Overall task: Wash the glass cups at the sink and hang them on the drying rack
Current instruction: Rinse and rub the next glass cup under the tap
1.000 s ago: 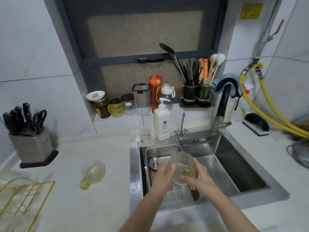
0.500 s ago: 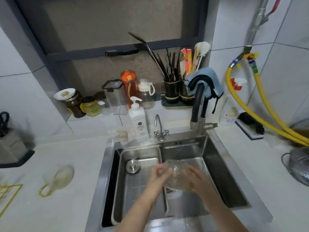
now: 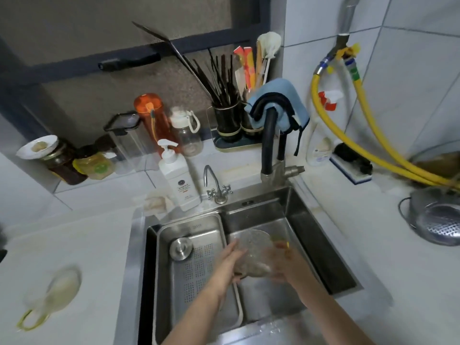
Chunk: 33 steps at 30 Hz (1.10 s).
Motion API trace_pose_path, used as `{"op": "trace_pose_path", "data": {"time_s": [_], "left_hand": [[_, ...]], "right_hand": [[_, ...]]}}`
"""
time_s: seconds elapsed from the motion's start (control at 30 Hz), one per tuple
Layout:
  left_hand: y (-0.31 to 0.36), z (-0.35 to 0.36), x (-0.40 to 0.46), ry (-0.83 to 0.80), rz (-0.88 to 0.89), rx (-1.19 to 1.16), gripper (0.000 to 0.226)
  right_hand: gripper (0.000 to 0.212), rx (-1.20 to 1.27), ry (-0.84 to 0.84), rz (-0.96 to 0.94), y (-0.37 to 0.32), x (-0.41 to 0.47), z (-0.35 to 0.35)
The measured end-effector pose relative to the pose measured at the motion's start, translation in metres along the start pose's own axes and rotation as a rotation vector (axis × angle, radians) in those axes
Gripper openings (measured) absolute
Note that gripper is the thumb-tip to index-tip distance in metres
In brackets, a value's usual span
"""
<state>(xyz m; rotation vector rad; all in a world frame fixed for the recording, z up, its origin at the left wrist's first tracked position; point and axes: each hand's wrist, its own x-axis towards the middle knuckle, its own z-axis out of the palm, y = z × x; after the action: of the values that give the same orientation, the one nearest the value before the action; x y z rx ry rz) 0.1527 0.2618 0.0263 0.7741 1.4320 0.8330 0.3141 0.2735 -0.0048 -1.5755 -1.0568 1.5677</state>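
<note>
Over the steel sink [image 3: 323,235] I hold a clear textured glass cup [image 3: 254,252] with a yellow handle between both hands. My left hand [image 3: 230,263] grips its left side, fingers curled under the rim. My right hand [image 3: 286,263] wraps round its right side by the handle; motion blur hides the fingers. A second glass cup [image 3: 58,292] with a yellow handle lies on the white counter at the far left, blurred. The drying rack is out of view.
A perforated steel drain tray [image 3: 199,270] fills the sink's left half. Behind stand a soap pump bottle [image 3: 180,178], a small tap [image 3: 216,185], the black faucet [image 3: 270,143] draped with a blue cloth, jars and utensil holders. A metal colander [image 3: 438,220] sits at the right.
The view has swung right and down, so the rack and knife block left the frame. My hands carried the cup a little rightwards over the sink's open half, still gripping it.
</note>
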Motion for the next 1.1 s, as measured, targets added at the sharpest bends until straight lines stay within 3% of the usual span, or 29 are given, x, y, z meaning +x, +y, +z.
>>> {"op": "trace_pose_path", "data": {"time_s": [0.13,0.3,0.4,0.63,0.77,0.97,1.0,1.1], "left_hand": [[0.011,-0.001,0.002,-0.039,0.064,0.017,0.031],[0.012,-0.010,0.013,-0.046,0.069,0.062,0.004],[0.011,-0.013,0.016,-0.075,0.083,0.097,0.019],[0.013,-0.007,0.020,-0.173,0.109,0.060,0.035],[0.020,0.002,0.024,-0.183,0.120,0.071,0.034],[0.031,0.021,0.045,-0.151,0.083,0.121,0.078],[0.033,0.025,0.049,-0.150,0.069,0.122,0.072],[0.038,0.037,0.057,-0.104,0.098,0.122,0.025]], "right_hand": [[0.045,-0.034,0.190,0.007,-0.009,0.002,0.009],[0.026,-0.091,0.254,-0.005,-0.027,-0.005,0.017],[0.019,-0.102,0.263,-0.011,-0.024,-0.004,0.017],[0.043,-0.004,0.198,-0.049,-0.024,-0.013,0.005],[0.043,0.069,0.090,-0.062,-0.022,-0.008,-0.009],[0.052,0.038,-0.141,-0.189,-0.025,0.017,-0.043],[0.053,0.011,-0.157,-0.206,-0.028,0.023,-0.049],[0.067,-0.082,-0.186,-0.235,-0.041,0.040,-0.065]]}}
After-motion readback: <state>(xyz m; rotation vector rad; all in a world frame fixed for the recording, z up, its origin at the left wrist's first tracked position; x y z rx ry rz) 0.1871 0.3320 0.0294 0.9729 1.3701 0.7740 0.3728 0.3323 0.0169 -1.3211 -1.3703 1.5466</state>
